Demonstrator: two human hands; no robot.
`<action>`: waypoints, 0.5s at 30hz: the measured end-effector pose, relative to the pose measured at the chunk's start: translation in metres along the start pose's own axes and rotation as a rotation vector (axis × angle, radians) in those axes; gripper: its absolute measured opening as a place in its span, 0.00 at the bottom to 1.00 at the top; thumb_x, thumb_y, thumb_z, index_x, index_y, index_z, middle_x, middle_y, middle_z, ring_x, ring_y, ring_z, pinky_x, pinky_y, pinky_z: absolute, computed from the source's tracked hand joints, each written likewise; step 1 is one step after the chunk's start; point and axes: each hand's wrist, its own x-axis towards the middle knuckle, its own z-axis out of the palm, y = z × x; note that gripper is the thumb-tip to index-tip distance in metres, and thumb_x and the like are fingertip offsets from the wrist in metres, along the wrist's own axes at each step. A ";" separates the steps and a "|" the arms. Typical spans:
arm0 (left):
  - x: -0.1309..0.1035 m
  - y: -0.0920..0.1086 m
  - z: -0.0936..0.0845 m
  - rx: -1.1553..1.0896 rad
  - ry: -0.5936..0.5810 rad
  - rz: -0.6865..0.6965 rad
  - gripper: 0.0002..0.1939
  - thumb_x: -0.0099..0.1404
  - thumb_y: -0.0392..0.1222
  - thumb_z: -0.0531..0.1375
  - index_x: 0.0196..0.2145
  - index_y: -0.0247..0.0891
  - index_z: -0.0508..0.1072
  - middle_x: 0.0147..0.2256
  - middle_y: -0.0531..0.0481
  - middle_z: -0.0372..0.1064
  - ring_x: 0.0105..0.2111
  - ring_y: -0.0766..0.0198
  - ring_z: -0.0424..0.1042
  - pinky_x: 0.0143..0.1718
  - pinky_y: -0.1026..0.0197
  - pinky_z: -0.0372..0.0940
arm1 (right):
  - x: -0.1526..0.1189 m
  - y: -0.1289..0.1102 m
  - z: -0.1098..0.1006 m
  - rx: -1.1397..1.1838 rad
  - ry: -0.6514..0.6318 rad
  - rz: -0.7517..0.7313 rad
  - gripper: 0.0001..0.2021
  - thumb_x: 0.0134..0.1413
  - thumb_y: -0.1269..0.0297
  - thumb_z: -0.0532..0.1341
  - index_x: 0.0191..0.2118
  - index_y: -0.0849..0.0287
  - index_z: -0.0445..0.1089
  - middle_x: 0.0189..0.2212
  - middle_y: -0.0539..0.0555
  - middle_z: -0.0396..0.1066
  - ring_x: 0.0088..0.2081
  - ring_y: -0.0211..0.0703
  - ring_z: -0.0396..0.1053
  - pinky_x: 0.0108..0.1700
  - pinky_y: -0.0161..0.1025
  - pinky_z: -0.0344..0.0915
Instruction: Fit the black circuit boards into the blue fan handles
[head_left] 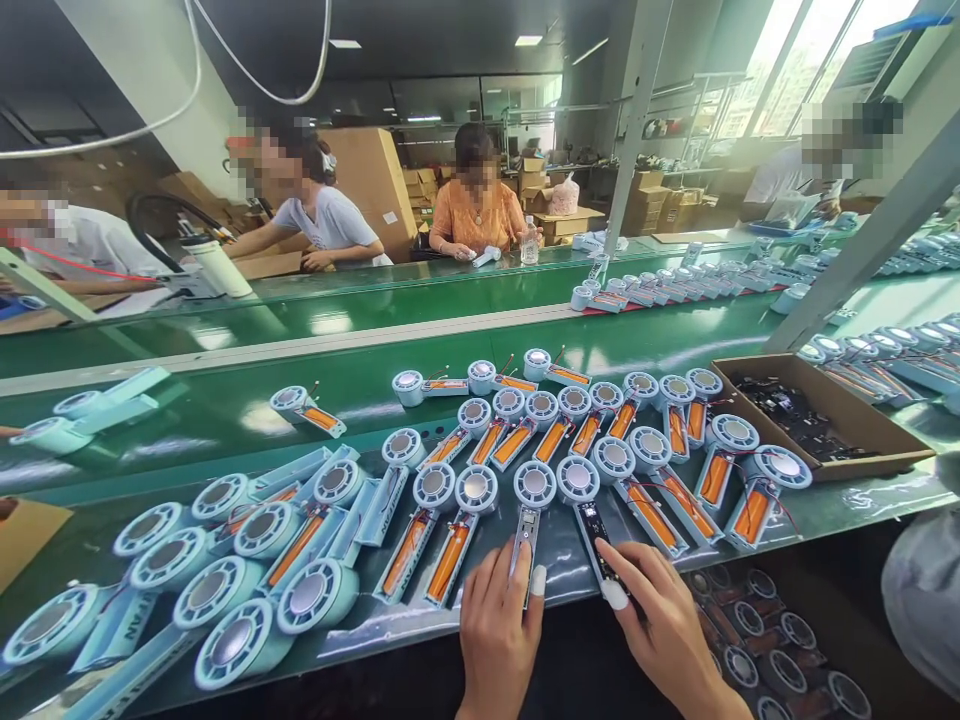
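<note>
My left hand [499, 615] holds the handle of a light blue handheld fan [535, 484]; its index finger lies on a grey panel [527, 535] in that handle. Beside it, the thumb and index finger of my right hand [667, 625] are closed at the lower end of a black circuit board [594, 528]. That board sits in the handle of a second handheld fan [578, 481]. White covers sit on both thumbs. Around them lie more fans, many with an orange battery [450, 560] and thin wires showing in the handle.
A cardboard box [862, 462] of black boards stands at right. Stacked fans [217, 580] fill the left. Behind runs a green conveyor [360, 375] carrying fans. Co-workers [480, 215] sit across it. More fans [750, 640] lie below the table edge. A slanting metal post [847, 230] rises right.
</note>
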 end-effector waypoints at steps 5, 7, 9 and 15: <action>0.000 0.003 0.002 0.000 0.021 -0.018 0.15 0.72 0.35 0.56 0.55 0.36 0.71 0.46 0.42 0.80 0.46 0.52 0.79 0.47 0.52 0.68 | -0.001 -0.001 0.003 0.000 0.035 0.018 0.20 0.66 0.67 0.55 0.61 0.52 0.68 0.44 0.58 0.73 0.44 0.51 0.74 0.45 0.48 0.72; 0.000 0.002 0.002 -0.010 0.023 -0.023 0.16 0.72 0.35 0.56 0.56 0.38 0.71 0.47 0.43 0.80 0.46 0.53 0.79 0.47 0.52 0.69 | -0.002 -0.001 0.004 0.005 0.031 0.019 0.21 0.66 0.66 0.55 0.62 0.52 0.67 0.45 0.58 0.73 0.45 0.52 0.73 0.46 0.48 0.71; -0.001 0.000 0.002 -0.022 0.025 -0.030 0.17 0.72 0.34 0.56 0.56 0.39 0.71 0.47 0.44 0.80 0.46 0.53 0.79 0.47 0.52 0.69 | -0.003 -0.002 0.003 -0.003 0.027 0.009 0.21 0.66 0.67 0.55 0.63 0.51 0.66 0.45 0.58 0.73 0.44 0.52 0.73 0.46 0.48 0.71; -0.001 0.009 0.001 -0.029 0.012 -0.052 0.18 0.72 0.35 0.53 0.57 0.39 0.71 0.48 0.43 0.79 0.47 0.53 0.78 0.46 0.52 0.70 | 0.001 -0.003 -0.003 -0.048 0.027 -0.061 0.24 0.68 0.62 0.53 0.68 0.52 0.59 0.47 0.58 0.75 0.45 0.52 0.74 0.44 0.45 0.71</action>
